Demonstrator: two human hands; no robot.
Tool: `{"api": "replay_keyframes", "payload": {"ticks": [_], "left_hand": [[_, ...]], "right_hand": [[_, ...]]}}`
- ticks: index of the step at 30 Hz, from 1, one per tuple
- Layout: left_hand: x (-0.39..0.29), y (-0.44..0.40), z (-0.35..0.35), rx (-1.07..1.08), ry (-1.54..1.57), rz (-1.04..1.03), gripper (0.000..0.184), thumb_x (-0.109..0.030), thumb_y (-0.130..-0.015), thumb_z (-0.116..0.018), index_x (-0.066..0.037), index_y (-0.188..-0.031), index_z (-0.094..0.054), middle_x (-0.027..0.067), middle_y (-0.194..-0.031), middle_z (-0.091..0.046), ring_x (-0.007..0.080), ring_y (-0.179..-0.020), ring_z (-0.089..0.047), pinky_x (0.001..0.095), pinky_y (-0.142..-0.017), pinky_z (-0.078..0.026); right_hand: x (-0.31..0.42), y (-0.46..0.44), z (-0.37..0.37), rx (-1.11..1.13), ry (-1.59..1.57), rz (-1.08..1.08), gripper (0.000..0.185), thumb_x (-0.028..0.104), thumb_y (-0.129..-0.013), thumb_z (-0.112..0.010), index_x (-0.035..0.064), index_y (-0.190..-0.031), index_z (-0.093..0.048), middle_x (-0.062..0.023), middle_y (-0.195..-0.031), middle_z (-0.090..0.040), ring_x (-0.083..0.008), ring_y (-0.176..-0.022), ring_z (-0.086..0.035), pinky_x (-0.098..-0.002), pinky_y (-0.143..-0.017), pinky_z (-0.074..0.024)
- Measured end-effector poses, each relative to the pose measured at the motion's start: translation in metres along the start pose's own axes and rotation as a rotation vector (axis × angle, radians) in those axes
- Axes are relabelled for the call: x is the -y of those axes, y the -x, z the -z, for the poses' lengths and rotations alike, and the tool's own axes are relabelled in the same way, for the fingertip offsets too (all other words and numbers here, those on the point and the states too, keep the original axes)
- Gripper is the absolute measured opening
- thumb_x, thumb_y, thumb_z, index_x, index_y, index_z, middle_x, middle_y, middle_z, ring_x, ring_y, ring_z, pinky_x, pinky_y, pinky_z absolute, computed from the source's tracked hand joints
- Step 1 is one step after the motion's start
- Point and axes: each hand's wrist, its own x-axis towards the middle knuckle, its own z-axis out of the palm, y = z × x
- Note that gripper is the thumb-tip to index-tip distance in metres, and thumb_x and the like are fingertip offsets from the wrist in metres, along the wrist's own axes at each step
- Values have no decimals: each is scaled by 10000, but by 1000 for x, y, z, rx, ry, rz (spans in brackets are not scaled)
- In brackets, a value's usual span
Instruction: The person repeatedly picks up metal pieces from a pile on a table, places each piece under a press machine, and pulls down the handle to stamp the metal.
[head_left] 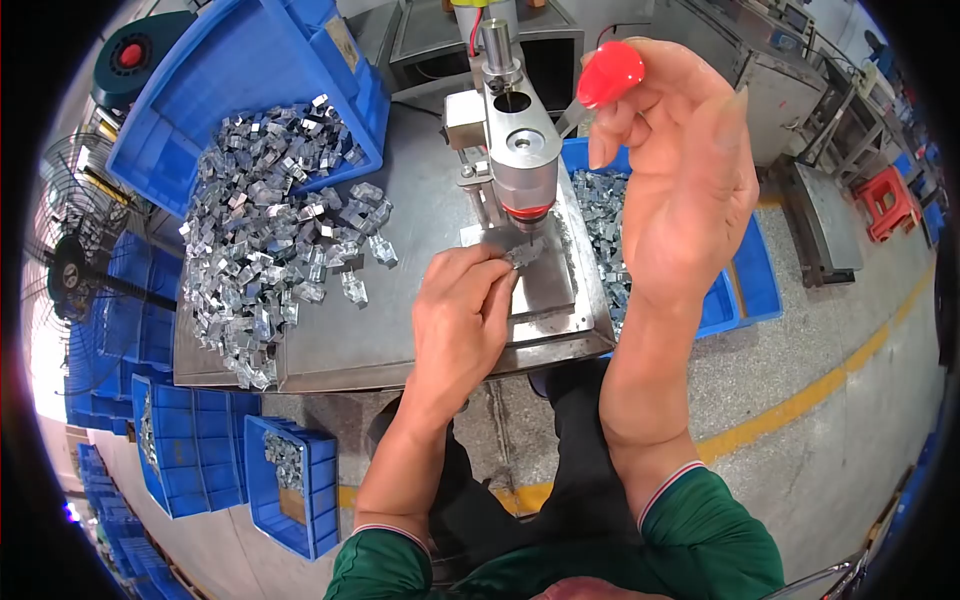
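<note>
My left hand [462, 308] is closed on a small metal part [524, 252] at the base plate of the bench machine [525, 165], right below its spindle. Raised at the right of the machine, my right hand [680, 150] has its fingers curled round the red knob [611, 75] of a lever. Left of the machine, a large heap of shiny metal parts [260, 230] spills from a tilted blue bin [160, 150] onto the metal table [350, 345]. More metal parts [601, 215] lie in a blue bin [755, 265] to the right, partly hidden by my right forearm.
Blue crates [195, 450] and a smaller blue bin [322, 490] with metal parts stand on the floor at lower left. A fan [70, 278] is at far left. A red stool [887, 203] and a metal cart [825, 225] stand at right.
</note>
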Motion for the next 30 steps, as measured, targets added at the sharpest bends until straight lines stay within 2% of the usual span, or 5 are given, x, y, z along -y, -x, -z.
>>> {"api": "replay_keyframes", "payload": {"ticks": [12,19,30], "left_hand": [[2,-3,-5,-48,-6,55,107,-22,-842,-783,5,-942,-759,130,-1044,-758,305,-961,-703,387,-855,-551],[3,-4,-6,-52,-21,41,103,-18,-839,-784,6,-935,-755,134,-1044,-759,308,-965,-703,387,-856,-551],[3,-9,-4,19,57,20,109,3,-827,-777,4,-933,-753,139,-1023,-758,306,-955,-706,380,-840,-549]], "right_hand": [[-1,0,1,-19,-3,-5,662,497,-1119,-369,-107,-1257,-603,-224,-1070,-702,-142,-794,-572,-292,-646,-479],[2,2,11,74,-10,-67,680,507,-1124,-333,-106,-1228,-608,-219,-1069,-702,-150,-788,-579,-292,-628,-485],[-2,-1,5,23,20,-5,732,542,-1120,-295,-116,-1247,-591,-233,-1105,-698,-174,-787,-600,-322,-683,-507]]}}
